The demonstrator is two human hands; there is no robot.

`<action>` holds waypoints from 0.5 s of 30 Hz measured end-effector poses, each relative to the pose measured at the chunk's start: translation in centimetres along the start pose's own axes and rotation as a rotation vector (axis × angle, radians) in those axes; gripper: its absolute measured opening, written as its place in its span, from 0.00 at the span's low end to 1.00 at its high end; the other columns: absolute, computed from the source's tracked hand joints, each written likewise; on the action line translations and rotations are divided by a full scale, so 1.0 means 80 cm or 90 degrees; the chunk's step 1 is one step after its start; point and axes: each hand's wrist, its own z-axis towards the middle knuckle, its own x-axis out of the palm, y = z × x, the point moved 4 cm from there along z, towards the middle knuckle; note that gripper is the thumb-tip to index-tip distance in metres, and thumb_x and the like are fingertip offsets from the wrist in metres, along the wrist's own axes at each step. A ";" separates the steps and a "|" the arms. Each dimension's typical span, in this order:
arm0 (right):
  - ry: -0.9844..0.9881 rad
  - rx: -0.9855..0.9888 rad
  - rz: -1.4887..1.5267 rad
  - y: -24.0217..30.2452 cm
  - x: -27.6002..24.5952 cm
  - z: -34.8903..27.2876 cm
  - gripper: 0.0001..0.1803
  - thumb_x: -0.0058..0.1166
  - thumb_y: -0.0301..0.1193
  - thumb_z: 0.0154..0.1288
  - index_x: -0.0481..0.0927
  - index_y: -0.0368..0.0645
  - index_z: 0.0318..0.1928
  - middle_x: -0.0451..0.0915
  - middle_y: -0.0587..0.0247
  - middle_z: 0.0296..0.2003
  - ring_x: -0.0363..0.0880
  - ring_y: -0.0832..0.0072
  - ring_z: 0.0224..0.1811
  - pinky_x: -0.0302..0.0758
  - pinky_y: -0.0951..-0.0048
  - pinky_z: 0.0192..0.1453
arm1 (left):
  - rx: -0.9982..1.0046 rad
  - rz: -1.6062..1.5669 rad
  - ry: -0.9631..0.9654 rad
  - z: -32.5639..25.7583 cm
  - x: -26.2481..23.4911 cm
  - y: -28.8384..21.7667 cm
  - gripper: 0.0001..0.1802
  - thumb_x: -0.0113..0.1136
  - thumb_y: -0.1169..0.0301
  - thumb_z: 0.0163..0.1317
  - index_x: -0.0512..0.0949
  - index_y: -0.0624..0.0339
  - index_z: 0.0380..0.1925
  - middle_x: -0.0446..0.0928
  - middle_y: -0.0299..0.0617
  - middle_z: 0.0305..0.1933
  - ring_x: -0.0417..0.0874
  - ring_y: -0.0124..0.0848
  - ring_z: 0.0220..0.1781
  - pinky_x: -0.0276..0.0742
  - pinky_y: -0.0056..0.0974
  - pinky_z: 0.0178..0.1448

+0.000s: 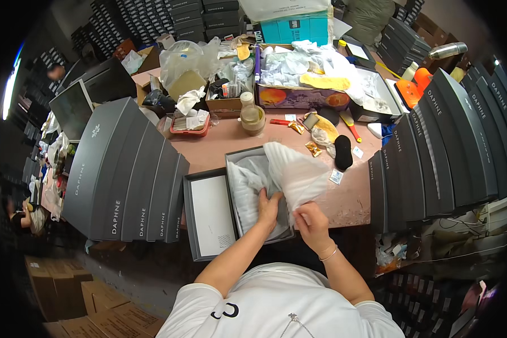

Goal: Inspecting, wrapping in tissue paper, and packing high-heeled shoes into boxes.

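Note:
In front of me a grey shoe box (229,170) stands open on the pink table. Crumpled white tissue paper (249,183) fills it; whatever lies under the paper is hidden. My left hand (268,211) rests on this paper inside the box, thumb and forefinger apart. Over the box's right side rises a thin white foam sheet (298,172), lifted and folded. Its lower right edge is pinched in the fingers of my right hand (312,225). Left of the box lies its grey lid (192,217), inside up, with a white sheet of paper (212,211) in it.
Grey shoe boxes stand in rows on the left (110,169) and right (428,152). Behind are a bottle (248,110), a red tray (200,133), a purple carton (276,98) of crumpled paper, a black oval pad (343,152), small gold packets (313,149) and a red-and-yellow-handled tool (352,127).

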 end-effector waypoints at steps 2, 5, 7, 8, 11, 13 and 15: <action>0.096 -0.168 -0.032 0.013 -0.001 0.012 0.03 0.54 0.23 0.64 0.76 0.37 0.32 0.77 0.58 0.27 0.78 0.75 0.30 0.73 0.76 0.34 | 0.007 0.003 0.017 0.014 0.005 -0.002 0.42 0.61 0.70 0.53 0.56 0.75 0.66 0.64 0.59 0.65 0.67 0.45 0.65 0.62 0.38 0.67; -0.141 0.303 0.317 -0.081 -0.052 -0.013 0.08 0.43 0.30 0.73 0.71 0.39 0.44 0.77 0.61 0.37 0.79 0.77 0.36 0.76 0.75 0.39 | 0.113 -0.119 0.109 -0.037 -0.024 -0.065 0.33 0.57 0.76 0.60 0.59 0.71 0.65 0.68 0.52 0.64 0.70 0.36 0.63 0.63 0.38 0.66; -0.140 0.381 0.259 -0.135 -0.063 0.004 0.18 0.42 0.35 0.75 0.67 0.39 0.58 0.73 0.60 0.49 0.76 0.74 0.46 0.75 0.73 0.49 | 0.249 0.003 0.071 -0.075 -0.086 -0.093 0.31 0.53 0.78 0.62 0.60 0.68 0.66 0.67 0.50 0.65 0.70 0.38 0.64 0.62 0.38 0.68; -0.131 0.384 0.296 -0.135 -0.052 0.020 0.23 0.44 0.34 0.74 0.60 0.40 0.64 0.69 0.58 0.55 0.74 0.72 0.51 0.73 0.71 0.54 | 0.377 0.114 -0.027 -0.085 -0.119 -0.101 0.27 0.53 0.78 0.62 0.64 0.65 0.63 0.69 0.48 0.63 0.71 0.36 0.62 0.66 0.38 0.65; 0.080 0.221 0.297 -0.118 0.019 0.076 0.40 0.52 0.35 0.67 0.46 0.42 0.73 0.58 0.53 0.67 0.63 0.67 0.65 0.62 0.69 0.67 | 0.203 0.253 -0.049 -0.087 -0.188 -0.048 0.24 0.58 0.73 0.60 0.69 0.66 0.57 0.74 0.48 0.53 0.76 0.36 0.54 0.73 0.37 0.56; 0.268 0.067 0.173 -0.070 0.082 0.101 0.45 0.57 0.36 0.63 0.45 0.41 0.73 0.53 0.47 0.70 0.57 0.61 0.71 0.56 0.67 0.72 | 0.128 0.416 0.049 -0.092 -0.196 -0.008 0.29 0.64 0.69 0.54 0.69 0.66 0.56 0.76 0.50 0.45 0.79 0.39 0.44 0.76 0.39 0.49; 0.448 -0.122 -0.064 0.001 0.126 0.111 0.47 0.60 0.38 0.60 0.47 0.38 0.72 0.47 0.38 0.71 0.49 0.50 0.74 0.52 0.60 0.75 | 0.173 0.541 0.019 -0.101 -0.190 -0.016 0.31 0.64 0.71 0.51 0.69 0.66 0.56 0.74 0.54 0.44 0.78 0.46 0.44 0.75 0.44 0.50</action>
